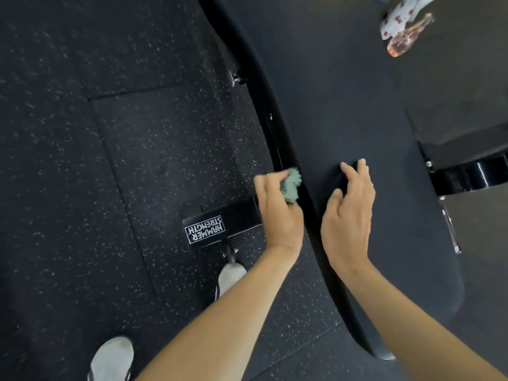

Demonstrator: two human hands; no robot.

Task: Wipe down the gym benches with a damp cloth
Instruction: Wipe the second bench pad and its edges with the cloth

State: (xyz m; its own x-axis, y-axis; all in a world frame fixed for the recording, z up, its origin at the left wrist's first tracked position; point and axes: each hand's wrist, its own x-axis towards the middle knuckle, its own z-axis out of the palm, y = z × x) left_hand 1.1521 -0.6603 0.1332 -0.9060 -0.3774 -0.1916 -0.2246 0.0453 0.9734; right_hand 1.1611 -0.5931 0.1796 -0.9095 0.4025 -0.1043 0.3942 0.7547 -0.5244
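My left hand (277, 213) grips bunched green cloth (292, 187), pressed at left edge of bench (343, 105). My right hand (347, 213) rests on bench top, fingers loose. Bench long axis runs away from me; top lies right of cloth; left hand nearer.

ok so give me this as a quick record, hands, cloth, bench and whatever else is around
left hand: grips a crumpled green cloth at the bench pad's side edge
right hand: on a dark item on the pad top; what it is, unclear
bench: black padded top, Hammer Strength label on its foot
far end: clear pinkish bottle with a patterned cloth
floor: speckled black rubber, white shoes
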